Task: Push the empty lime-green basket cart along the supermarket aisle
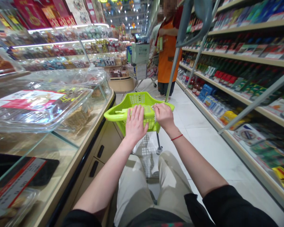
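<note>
In front of my legs stands a bright green plastic shopping cart [117,117] with perforated walls and a thin metal leg ending in a caster [159,149]. My left hand [136,122] lies on its near rim, fingers stretched forward and side by side. At the right part of the same rim, my right hand [164,115] is closed, its fingers curled down. A small pale, crumpled bit shows beneath those fingers; I cannot tell what it is. Something light green, partly hidden by my left hand, shows at the rim. A red string circles my right wrist.
A glass-fronted counter [109,104] with clear plastic food trays [40,104] borders the left. Stocked shelves [251,55] line the right. Ahead, a person in an orange apron [169,53] stands near a metal trolley [153,67] carrying a box [140,53]. Pale floor tiles [198,145] run between.
</note>
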`<state>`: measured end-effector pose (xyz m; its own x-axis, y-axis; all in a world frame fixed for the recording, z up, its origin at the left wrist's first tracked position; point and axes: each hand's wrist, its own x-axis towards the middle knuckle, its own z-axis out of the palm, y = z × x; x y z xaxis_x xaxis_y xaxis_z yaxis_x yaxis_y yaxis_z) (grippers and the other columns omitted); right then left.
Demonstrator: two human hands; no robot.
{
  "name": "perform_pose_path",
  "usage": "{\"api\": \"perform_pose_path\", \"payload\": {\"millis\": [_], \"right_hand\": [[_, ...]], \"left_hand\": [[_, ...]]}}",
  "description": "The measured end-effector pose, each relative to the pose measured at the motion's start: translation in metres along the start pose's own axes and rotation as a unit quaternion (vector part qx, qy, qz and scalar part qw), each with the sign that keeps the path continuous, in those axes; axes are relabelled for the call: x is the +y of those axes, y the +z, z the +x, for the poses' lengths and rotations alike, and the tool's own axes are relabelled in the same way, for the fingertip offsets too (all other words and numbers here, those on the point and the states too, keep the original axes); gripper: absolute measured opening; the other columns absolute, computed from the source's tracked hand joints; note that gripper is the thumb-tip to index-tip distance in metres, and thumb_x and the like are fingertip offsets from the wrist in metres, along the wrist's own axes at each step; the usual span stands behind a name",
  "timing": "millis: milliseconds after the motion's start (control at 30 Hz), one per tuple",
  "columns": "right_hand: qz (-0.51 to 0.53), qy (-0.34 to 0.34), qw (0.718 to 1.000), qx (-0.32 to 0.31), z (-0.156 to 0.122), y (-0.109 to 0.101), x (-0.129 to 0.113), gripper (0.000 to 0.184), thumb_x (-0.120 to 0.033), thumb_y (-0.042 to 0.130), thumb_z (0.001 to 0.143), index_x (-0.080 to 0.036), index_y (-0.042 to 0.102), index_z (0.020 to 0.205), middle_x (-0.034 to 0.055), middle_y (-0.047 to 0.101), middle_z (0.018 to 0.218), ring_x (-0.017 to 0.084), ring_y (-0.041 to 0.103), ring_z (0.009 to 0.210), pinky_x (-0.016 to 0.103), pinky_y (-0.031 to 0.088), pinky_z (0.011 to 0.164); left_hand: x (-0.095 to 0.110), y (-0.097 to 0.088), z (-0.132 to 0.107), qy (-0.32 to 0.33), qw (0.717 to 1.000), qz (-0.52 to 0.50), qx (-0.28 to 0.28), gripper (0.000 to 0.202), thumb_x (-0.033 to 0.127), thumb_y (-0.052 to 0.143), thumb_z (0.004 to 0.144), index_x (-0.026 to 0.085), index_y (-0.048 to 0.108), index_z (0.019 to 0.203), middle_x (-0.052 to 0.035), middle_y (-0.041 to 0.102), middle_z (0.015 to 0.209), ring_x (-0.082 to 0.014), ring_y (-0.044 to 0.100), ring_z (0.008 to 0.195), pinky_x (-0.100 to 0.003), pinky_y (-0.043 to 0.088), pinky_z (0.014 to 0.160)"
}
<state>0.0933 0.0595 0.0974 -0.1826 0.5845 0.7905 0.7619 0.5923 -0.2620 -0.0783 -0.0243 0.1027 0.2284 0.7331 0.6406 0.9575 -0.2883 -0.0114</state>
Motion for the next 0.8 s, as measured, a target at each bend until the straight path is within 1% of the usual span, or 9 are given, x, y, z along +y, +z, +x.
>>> {"api": "perform_pose_path", "payload": {"millis": [100, 167, 267, 367, 500, 567, 667, 733, 800], "right_hand": [[-0.004, -0.001, 1.000, 0.030, -0.004, 0.002, -0.011, 0.030, -0.025, 0.044, 0.104, -0.016, 0.073, 0.100, 0.0112, 0.075, 0.099, 0.022, 0.068, 0.096, 0.036, 0.049, 0.096], [-0.005, -0.003, 0.999, 0.054, -0.008, 0.006, -0.021, 0.031, -0.025, 0.043, 0.105, -0.018, 0.073, 0.105, 0.0122, 0.075, 0.108, 0.022, 0.068, 0.103, 0.039, 0.049, 0.102], [-0.002, -0.030, 0.997, 0.072, -0.016, 0.013, -0.036, 0.032, -0.027, 0.044, 0.105, -0.020, 0.073, 0.116, 0.0131, 0.073, 0.123, 0.023, 0.068, 0.114, 0.043, 0.047, 0.110], [0.004, -0.053, 0.997, 0.063, -0.022, 0.017, -0.041, 0.033, -0.027, 0.045, 0.105, -0.020, 0.072, 0.122, 0.0133, 0.072, 0.128, 0.023, 0.067, 0.119, 0.044, 0.046, 0.114], [0.010, -0.023, 0.998, 0.060, -0.029, 0.010, -0.019, 0.033, -0.026, 0.043, 0.105, -0.021, 0.073, 0.119, 0.0130, 0.072, 0.128, 0.023, 0.066, 0.121, 0.051, 0.041, 0.119], [0.007, 0.011, 0.997, 0.081, -0.032, 0.003, 0.000, 0.033, -0.027, 0.042, 0.105, -0.020, 0.073, 0.117, 0.0137, 0.072, 0.126, 0.025, 0.064, 0.123, 0.055, 0.038, 0.120], [0.012, 0.069, 0.990, 0.119, -0.036, -0.006, 0.021, 0.036, -0.029, 0.040, 0.105, -0.019, 0.073, 0.114, 0.0152, 0.072, 0.122, 0.026, 0.064, 0.122, 0.057, 0.041, 0.118], [0.023, 0.089, 0.988, 0.128, -0.037, -0.007, 0.021, 0.037, -0.030, 0.039, 0.105, -0.019, 0.073, 0.113, 0.0159, 0.071, 0.122, 0.026, 0.064, 0.121, 0.057, 0.042, 0.117], [0.035, 0.085, 0.989, 0.116, -0.035, -0.003, 0.007, 0.037, -0.029, 0.039, 0.105, -0.019, 0.074, 0.113, 0.0158, 0.071, 0.122, 0.026, 0.064, 0.122, 0.055, 0.041, 0.118]], "left_hand": [[0.004, 0.000, 0.015, 0.022, 0.999, 0.010, -0.025, 0.077, 0.036, 0.056, 0.090, 0.005, 0.033, 0.157, -0.0194, 0.034, 0.165, -0.0323, 0.024, 0.158, -0.053, 0.010, 0.130], [0.001, 0.001, 0.021, 0.021, 0.999, 0.015, -0.034, 0.079, 0.038, 0.057, 0.090, 0.007, 0.033, 0.158, -0.0186, 0.033, 0.166, -0.0333, 0.024, 0.157, -0.055, 0.010, 0.130], [-0.003, 0.001, 0.022, 0.004, 0.998, 0.022, -0.053, 0.072, 0.038, 0.054, 0.091, 0.012, 0.037, 0.157, -0.0169, 0.043, 0.161, -0.0354, 0.034, 0.153, -0.063, 0.010, 0.127], [-0.004, -0.001, 0.020, -0.006, 0.997, 0.028, -0.068, 0.065, 0.035, 0.053, 0.093, 0.012, 0.043, 0.153, -0.0164, 0.050, 0.156, -0.0354, 0.043, 0.147, -0.060, 0.019, 0.125], [-0.004, -0.002, 0.020, -0.003, 0.997, 0.032, -0.072, 0.063, 0.037, 0.055, 0.094, 0.011, 0.047, 0.150, -0.0170, 0.050, 0.156, -0.0352, 0.044, 0.146, -0.055, 0.027, 0.122], [-0.004, -0.001, 0.020, -0.003, 0.997, 0.030, -0.068, 0.063, 0.038, 0.055, 0.094, 0.011, 0.047, 0.151, -0.0167, 0.050, 0.156, -0.0350, 0.044, 0.146, -0.055, 0.026, 0.122], [-0.004, 0.001, 0.020, -0.004, 0.998, 0.020, -0.061, 0.064, 0.039, 0.056, 0.094, 0.011, 0.047, 0.150, -0.0175, 0.050, 0.156, -0.0349, 0.044, 0.147, -0.054, 0.026, 0.122], [-0.003, 0.003, 0.019, -0.003, 0.998, 0.013, -0.054, 0.064, 0.038, 0.057, 0.093, 0.011, 0.048, 0.150, -0.0173, 0.051, 0.155, -0.0347, 0.045, 0.146, -0.053, 0.027, 0.121], [-0.003, 0.004, 0.018, 0.000, 0.999, 0.009, -0.044, 0.062, 0.037, 0.057, 0.093, 0.012, 0.049, 0.149, -0.0165, 0.052, 0.155, -0.0343, 0.046, 0.145, -0.051, 0.028, 0.121]]}}
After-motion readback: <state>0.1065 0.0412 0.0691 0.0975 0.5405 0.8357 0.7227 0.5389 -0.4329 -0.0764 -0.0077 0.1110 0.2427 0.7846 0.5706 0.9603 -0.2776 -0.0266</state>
